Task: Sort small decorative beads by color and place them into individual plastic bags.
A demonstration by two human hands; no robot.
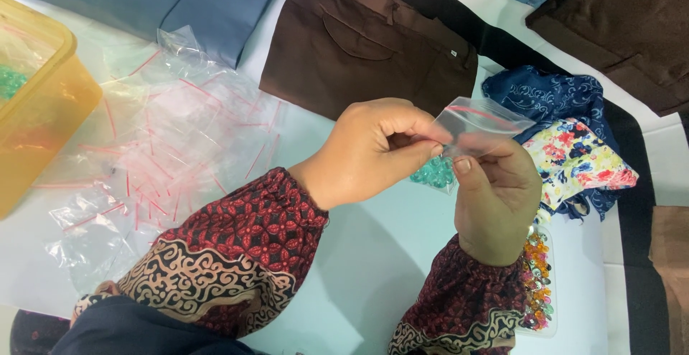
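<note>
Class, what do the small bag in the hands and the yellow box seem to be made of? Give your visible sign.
Small bag: thin clear plastic film, probably; glossy, see-through, crinkled, with a red seal strip. Yellow box: rigid translucent plastic, it seems; smooth, light passes through its walls.

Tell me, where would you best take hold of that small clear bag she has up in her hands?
Judging by its pose, pinch the small clear bag at its red-striped zip edge, coming from the upper right. That edge is stiffest and free, while the left hand and right hand cover its lower part.
</note>
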